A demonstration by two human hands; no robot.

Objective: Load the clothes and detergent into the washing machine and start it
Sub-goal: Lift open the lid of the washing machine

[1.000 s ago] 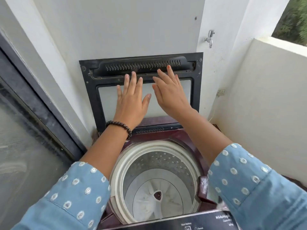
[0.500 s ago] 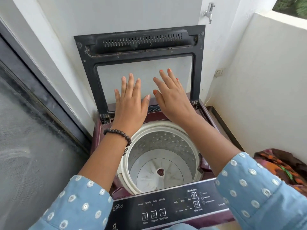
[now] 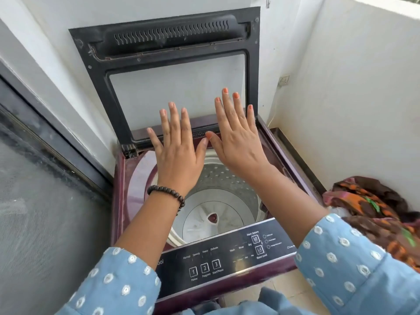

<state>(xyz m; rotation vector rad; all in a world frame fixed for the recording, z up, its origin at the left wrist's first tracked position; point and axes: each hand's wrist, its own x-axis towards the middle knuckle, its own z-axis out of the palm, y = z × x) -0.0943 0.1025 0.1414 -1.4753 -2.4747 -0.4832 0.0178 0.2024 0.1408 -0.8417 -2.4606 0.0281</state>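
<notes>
One washing machine (image 3: 136,178) is seen with its one lid (image 3: 100,71) raised upright against the wall and one drum (image 3: 227,185) exposed. Two hands are held above the drum: the left hand (image 3: 179,153) and the right hand (image 3: 238,139), each grip wide, fingers spread, nothing held. One heap of clothes (image 3: 372,208) is seen just right of the machine. Three numbered buttons (image 3: 205,268) are counted on the control panel (image 3: 227,264).

Control panel (image 3: 227,258): 1 Power, 2 Program, 3 Start/Pause.
</notes>
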